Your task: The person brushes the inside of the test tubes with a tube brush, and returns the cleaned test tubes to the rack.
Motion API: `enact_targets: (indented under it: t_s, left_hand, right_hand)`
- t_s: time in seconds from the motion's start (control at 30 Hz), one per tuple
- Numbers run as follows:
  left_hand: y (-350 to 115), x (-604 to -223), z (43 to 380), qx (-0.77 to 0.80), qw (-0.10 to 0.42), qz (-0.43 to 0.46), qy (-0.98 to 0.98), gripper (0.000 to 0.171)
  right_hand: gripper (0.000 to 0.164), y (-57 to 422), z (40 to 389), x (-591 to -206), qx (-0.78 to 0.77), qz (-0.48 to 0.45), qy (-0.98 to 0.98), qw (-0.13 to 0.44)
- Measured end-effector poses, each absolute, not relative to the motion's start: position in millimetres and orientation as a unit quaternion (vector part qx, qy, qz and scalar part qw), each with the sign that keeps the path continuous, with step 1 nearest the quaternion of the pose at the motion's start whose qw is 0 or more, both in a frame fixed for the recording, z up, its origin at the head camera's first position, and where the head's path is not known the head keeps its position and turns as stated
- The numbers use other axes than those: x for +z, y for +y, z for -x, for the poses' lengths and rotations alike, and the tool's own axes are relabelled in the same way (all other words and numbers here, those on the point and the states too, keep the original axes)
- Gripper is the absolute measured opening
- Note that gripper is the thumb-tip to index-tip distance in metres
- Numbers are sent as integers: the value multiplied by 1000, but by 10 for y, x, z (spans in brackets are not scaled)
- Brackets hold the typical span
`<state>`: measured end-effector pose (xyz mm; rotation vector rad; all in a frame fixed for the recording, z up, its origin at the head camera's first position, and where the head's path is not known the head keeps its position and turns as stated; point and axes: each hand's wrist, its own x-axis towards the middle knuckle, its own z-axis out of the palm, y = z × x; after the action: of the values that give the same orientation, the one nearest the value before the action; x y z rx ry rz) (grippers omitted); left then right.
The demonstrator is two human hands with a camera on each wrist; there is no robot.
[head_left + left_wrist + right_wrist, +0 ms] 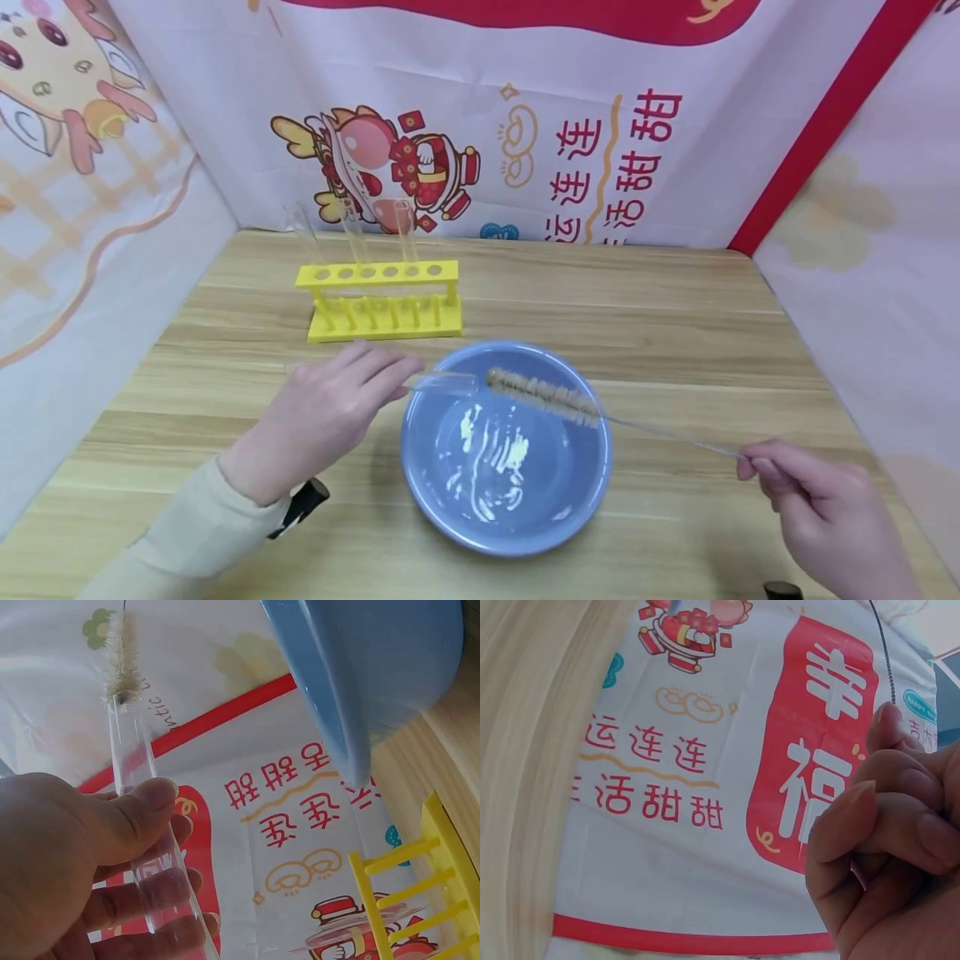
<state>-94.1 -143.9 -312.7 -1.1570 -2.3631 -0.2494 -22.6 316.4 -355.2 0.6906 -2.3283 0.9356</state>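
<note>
My left hand grips a clear test tube over the left rim of a blue basin. The tube's mouth points right, toward a bristled test tube brush. In the left wrist view the brush tip appears right at the mouth of the tube; the head view shows a small gap there. To the right of the basin, my right hand pinches the end of the brush's thin wire handle. In the right wrist view, the fingers of my right hand are curled around that wire.
Behind the basin on the left stands a yellow test tube rack, with several holes and three clear tubes upright in it. Printed cloth walls the wooden table at the back and sides. Water glints inside the basin.
</note>
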Motion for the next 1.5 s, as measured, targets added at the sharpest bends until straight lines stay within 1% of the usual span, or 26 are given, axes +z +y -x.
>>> enact_targets:
  t_s: [0.07,0.13,0.2,0.3,0.37,0.43,0.53,0.67,0.83,0.97,1.13,1.33,1.5]
  left_hand:
    - [-1429,-3130,933,-88,242,422,-869,42]
    - [-1419,-3132,925,-85,241,423,-869,42]
    - [-1410,-3137,920,-77,244,427,-867,39]
    - [-1393,-3156,922,-61,249,436,-863,36]
    - [-1372,-3178,926,-49,249,443,-860,35]
    - [-1342,-3205,931,-43,243,452,-857,37]
    - [-1285,-3243,927,-39,230,460,-856,40]
    - [-1215,-3252,911,-41,206,459,-863,43]
    - [-1152,-3226,893,-43,192,459,-867,43]
    - [-1104,-3218,885,-37,191,465,-864,38]
    - [-1042,-3213,864,-38,195,474,-858,36]
    - [-929,-3226,836,-30,214,495,-841,30]
    - [-862,-3216,821,-33,227,501,-835,28]
  right_hand:
    - [29,3147,224,-3543,344,-265,-859,270]
    - [39,3139,222,-3537,336,-270,-861,272]
    - [46,3127,215,-3522,311,-268,-869,277]
    - [51,3103,215,-3508,273,-265,-878,291]
    - [51,3068,237,-3519,252,-275,-873,314]
    - [49,3016,272,-3547,241,-295,-863,333]
    - [46,2914,321,-3611,233,-327,-846,349]
    - [44,2784,346,-3665,228,-340,-841,355]
    - [42,2669,358,-3677,213,-339,-838,370]
    - [40,2578,370,-3669,195,-344,-829,395]
    - [41,2434,374,-3624,186,-356,-813,422]
    - [42,2248,362,-3598,176,-368,-809,422]
    - [42,2157,368,-3607,175,-366,-811,422]
